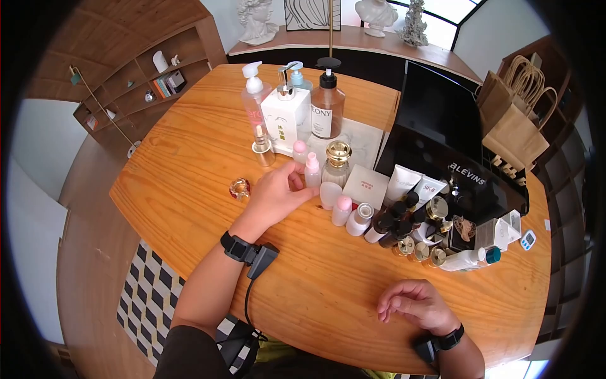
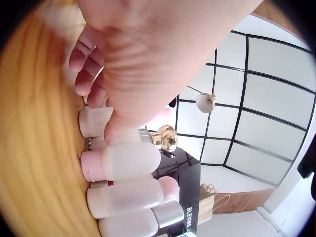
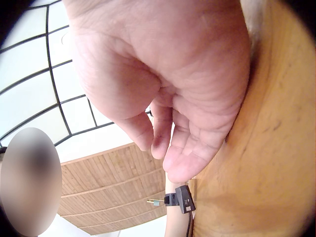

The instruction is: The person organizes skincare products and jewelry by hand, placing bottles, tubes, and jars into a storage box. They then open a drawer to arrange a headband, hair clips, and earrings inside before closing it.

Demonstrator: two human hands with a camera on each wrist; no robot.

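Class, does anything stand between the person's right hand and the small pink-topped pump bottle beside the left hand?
Yes. On the straight line from the right hand to the small pump bottle, the round-capped pink bottle and then the frosted bottle stand in the way.

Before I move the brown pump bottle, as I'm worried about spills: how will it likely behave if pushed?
The brown pump bottle stands tall under a black pump head, so a high push could tip it. Its smooth, shiny sides may feel slippery, and its rounded body would probably roll once down.
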